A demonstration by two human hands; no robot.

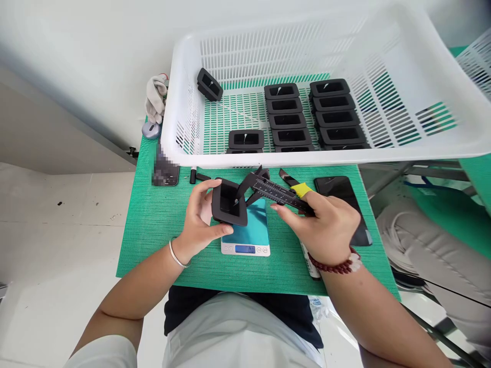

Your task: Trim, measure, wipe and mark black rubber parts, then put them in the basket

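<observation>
My left hand grips a black rectangular plastic frame part, tilted up above a small digital scale with a blue top. My right hand holds a black caliper with a yellow thumb piece; the caliper's jaws reach into the opening of the black part. A silver bangle sits on my left wrist, a red bead bracelet on my right.
A big white slotted basket behind the scale holds several similar black parts in rows. On the green mat lie a dark phone, a blurred phone, small black pieces and a pen-like tube. A white glove lies left of the basket.
</observation>
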